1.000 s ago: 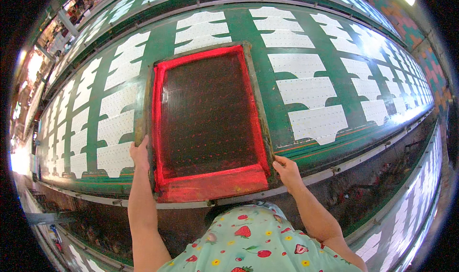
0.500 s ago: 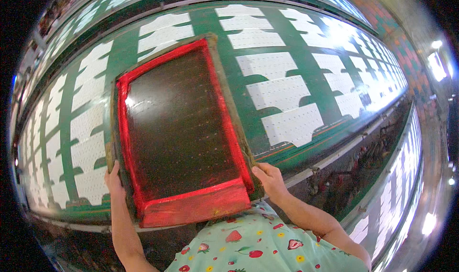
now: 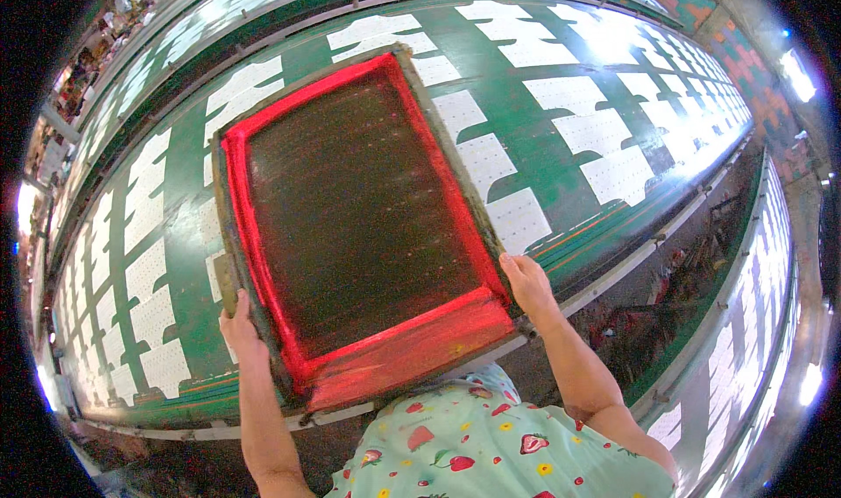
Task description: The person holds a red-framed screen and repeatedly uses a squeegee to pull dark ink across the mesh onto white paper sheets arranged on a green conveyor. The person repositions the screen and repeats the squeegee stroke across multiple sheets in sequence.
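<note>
Both my hands hold a screen-printing frame (image 3: 412, 349) by its opposite long sides. The frame has a dark mesh (image 3: 350, 209), a bright red border, and a wide red-smeared strip at the end nearest me. My left hand (image 3: 243, 324) is closed round the left edge near the lower corner, thumb on top. On the right edge my right hand (image 3: 528, 286) grips the same way, fingers mostly hidden beneath. The frame slants over white cut fabric pieces (image 3: 604, 139) laid in rows on a long green table (image 3: 517, 104). Whether it touches the table I cannot tell.
A rail (image 3: 631, 257) runs along the table's near edge. At the right lies another long table (image 3: 736, 358) with white pieces, past a dark gap (image 3: 648, 314). Further tables stand beyond the far edge, with clutter (image 3: 123, 25) at the far left. My apron (image 3: 491, 445) is close to the frame.
The frame and both hands have shifted right along the table. The frame now covers part of the row of white pieces that lay uncovered to its right. Both grips are unchanged.
</note>
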The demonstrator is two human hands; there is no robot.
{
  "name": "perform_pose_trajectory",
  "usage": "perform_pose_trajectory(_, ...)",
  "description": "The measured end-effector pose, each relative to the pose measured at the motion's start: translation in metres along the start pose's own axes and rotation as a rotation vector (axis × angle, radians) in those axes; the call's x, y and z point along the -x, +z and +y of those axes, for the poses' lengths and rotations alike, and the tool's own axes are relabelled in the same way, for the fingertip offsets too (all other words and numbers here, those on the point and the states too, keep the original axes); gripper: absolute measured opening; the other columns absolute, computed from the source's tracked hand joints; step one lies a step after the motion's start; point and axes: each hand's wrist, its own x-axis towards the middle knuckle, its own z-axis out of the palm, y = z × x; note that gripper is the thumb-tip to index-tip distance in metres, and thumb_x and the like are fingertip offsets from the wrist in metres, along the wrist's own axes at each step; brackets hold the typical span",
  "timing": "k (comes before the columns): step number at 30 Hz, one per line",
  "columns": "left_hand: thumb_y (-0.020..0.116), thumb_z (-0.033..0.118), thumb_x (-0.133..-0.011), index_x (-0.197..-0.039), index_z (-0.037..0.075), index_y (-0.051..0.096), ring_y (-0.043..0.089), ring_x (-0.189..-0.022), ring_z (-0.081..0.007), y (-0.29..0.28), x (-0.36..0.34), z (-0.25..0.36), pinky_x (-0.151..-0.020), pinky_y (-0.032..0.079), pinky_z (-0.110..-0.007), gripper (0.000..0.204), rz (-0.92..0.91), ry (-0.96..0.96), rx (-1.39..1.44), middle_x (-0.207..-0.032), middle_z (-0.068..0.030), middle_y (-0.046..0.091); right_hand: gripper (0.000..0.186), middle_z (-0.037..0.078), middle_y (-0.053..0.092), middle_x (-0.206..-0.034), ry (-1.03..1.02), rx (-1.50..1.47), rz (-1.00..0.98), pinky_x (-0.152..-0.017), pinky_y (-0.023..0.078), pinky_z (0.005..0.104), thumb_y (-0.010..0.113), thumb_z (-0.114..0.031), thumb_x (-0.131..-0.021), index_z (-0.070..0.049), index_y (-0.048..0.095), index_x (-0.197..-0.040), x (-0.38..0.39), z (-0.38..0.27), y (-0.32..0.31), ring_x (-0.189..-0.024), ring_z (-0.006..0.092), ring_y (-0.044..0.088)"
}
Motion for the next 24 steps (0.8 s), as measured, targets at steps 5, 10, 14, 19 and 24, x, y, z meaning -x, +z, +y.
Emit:
perform_pose_trajectory(5,0.086,0.015,-0.100,-0.127,-0.002,0.071,0.073,-0.092,-0.0192,0.094,0.081,-0.029,-0.082,0.060,-0.036,0.035,-0.032,0.053,0.013,-0.109,-0.0086,0.078,0.064,0.026,0.076,-0.125,0.047,0.059,0.006,-0.106,0.053,0.0480,0.063,-0.059,-0.108,0.001,0.079,-0.125,-0.056,0.080,-0.076,-0.121,0.0425,0.071)
perform_pose_trajectory(10,0.085,0.012,-0.101,-0.125,-0.002,0.072,0.072,-0.093,-0.0168,0.152,0.129,-0.053,-0.084,0.058,-0.035,0.031,-0.087,0.106,0.076,-0.111,-0.0070,0.078,0.063,0.025,0.074,-0.130,0.064,0.064,0.022,-0.107,0.053,0.0480,0.064,-0.057,-0.108,0.001,0.078,-0.127,-0.093,0.126,-0.132,-0.122,0.0425,0.071)
perform_pose_trajectory(14,0.085,0.013,-0.101,-0.127,-0.003,0.072,0.071,-0.099,-0.0164,0.175,0.141,-0.063,-0.091,0.056,-0.035,0.033,-0.025,0.072,-0.004,-0.115,-0.0081,0.078,0.061,0.024,0.074,-0.124,0.045,0.096,0.013,-0.104,0.053,0.0485,0.066,-0.056,-0.107,0.001,0.078,-0.125,-0.107,0.141,-0.156,-0.119,0.0416,0.071)
perform_pose_trajectory(19,0.085,0.015,-0.101,-0.129,-0.004,0.071,0.071,-0.103,-0.0181,0.188,0.150,-0.069,-0.093,0.056,-0.035,0.037,-0.061,0.097,-0.053,-0.120,-0.0095,0.077,0.054,0.023,0.073,-0.120,0.017,0.049,-0.003,-0.103,0.054,0.0474,0.069,-0.048,-0.107,0.002,0.078,-0.125,-0.117,0.151,-0.175,-0.114,0.0405,0.071)
perform_pose_trajectory(24,0.085,0.017,-0.102,-0.129,-0.004,0.072,0.071,-0.105,-0.0183,0.194,0.151,-0.071,-0.095,0.056,-0.037,0.037,-0.053,0.065,-0.116,-0.120,-0.0086,0.078,0.044,0.018,0.072,-0.130,-0.254,0.255,0.092,-0.107,0.053,0.0500,0.078,-0.032,-0.101,-0.004,0.075,-0.134,-0.087,0.119,-0.183,-0.122,0.0394,0.068)
